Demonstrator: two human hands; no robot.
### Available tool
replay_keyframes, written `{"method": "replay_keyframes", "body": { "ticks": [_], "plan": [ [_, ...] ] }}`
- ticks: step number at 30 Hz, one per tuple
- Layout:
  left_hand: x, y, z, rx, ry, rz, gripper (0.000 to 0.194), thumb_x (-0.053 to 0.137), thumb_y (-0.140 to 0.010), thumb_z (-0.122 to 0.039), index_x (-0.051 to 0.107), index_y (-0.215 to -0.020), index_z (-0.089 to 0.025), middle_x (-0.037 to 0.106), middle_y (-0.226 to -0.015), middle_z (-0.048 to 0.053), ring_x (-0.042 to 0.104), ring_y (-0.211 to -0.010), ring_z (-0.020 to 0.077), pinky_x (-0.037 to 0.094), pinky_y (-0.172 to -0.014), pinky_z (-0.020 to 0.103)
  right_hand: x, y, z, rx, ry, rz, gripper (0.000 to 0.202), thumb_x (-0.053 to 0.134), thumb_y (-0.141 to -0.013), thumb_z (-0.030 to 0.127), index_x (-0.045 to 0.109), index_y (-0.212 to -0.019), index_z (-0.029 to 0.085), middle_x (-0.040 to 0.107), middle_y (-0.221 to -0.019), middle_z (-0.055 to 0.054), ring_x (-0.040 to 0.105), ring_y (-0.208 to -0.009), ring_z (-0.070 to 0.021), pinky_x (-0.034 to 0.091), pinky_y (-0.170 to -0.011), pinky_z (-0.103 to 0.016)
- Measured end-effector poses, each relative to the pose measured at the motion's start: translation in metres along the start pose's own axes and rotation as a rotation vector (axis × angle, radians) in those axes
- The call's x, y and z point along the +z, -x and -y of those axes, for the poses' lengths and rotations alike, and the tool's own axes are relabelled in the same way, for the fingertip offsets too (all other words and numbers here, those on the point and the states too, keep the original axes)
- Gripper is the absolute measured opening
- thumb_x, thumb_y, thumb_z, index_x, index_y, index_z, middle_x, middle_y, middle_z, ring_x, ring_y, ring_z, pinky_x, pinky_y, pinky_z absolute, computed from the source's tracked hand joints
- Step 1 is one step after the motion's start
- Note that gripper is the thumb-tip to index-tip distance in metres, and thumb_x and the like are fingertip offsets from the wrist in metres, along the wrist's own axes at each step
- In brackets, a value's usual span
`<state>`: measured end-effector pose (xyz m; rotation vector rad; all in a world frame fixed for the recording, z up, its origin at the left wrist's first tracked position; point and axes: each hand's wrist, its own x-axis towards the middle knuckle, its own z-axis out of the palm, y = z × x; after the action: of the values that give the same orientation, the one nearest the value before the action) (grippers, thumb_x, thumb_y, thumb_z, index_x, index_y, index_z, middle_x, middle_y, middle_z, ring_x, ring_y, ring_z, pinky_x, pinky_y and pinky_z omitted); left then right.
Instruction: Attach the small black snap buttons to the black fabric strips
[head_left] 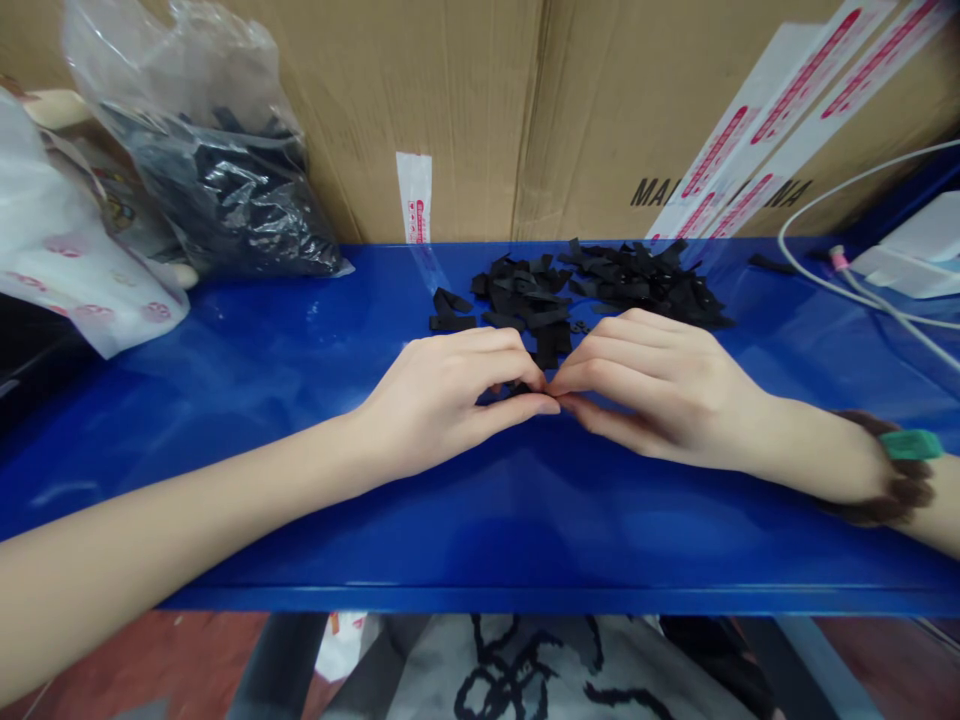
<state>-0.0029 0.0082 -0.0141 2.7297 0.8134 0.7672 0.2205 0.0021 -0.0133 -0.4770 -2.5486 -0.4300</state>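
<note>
Head view: I see the left hand (457, 385) pinching a small black piece (517, 388) over the middle of the blue table (525, 520). The right hand (664, 385) meets it fingertip to fingertip; whether it grips too, I cannot tell. One piece is in hand; many others lie loose in a left heap (521, 290) and a right heap (649, 285) along the back edge, finished or not I can't say. They look like flat, matte cloth strips. Toward the back left corner sits a crinkly, shiny clear bag (247, 200).

Black strips (529, 285), blue tabletop (247, 370), pink-printed white bag (97, 275), perhaps floral
</note>
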Motion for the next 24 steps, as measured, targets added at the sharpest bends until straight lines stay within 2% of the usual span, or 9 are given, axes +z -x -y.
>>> {"method": "replay_keyframes", "body": {
  "ticks": [6,16,24],
  "plan": [
    [-0.0011,0.0010,-0.0007,-0.019,0.006,-0.007,0.017,0.059,-0.090,-0.033,0.066,-0.086,-0.018,0.067,-0.086,0.000,0.061,-0.082,0.0110,0.045,-0.070,0.021,-0.0004,0.0003,0.0001,0.012,-0.012,0.025,0.015,0.051,-0.094,0.028,0.059,-0.094,0.015,0.065,-0.080,-0.005,0.056,-0.072,-0.0155,0.044,-0.065,-0.030],
    [-0.0031,-0.0013,-0.0015,-0.069,0.087,0.017,0.014,0.062,-0.088,-0.030,0.068,-0.084,-0.018,0.065,-0.080,-0.002,0.055,-0.068,0.0072,0.039,-0.060,0.019,0.0004,-0.0013,0.0001,-0.005,0.025,0.016,0.014,0.050,-0.095,0.025,0.058,-0.089,0.016,0.065,-0.077,-0.005,0.058,-0.071,-0.0151,0.044,-0.064,-0.029],
    [-0.0019,-0.0022,-0.0016,-0.045,0.125,0.055,0.014,0.062,-0.088,-0.029,0.066,-0.082,-0.017,0.064,-0.078,-0.003,0.054,-0.067,0.0069,0.038,-0.061,0.018,-0.0013,-0.0026,0.0003,-0.015,0.005,0.045,0.020,0.047,-0.097,0.030,0.057,-0.087,0.016,0.065,-0.077,-0.005,0.057,-0.071,-0.0149,0.043,-0.064,-0.029]
  ]
}}
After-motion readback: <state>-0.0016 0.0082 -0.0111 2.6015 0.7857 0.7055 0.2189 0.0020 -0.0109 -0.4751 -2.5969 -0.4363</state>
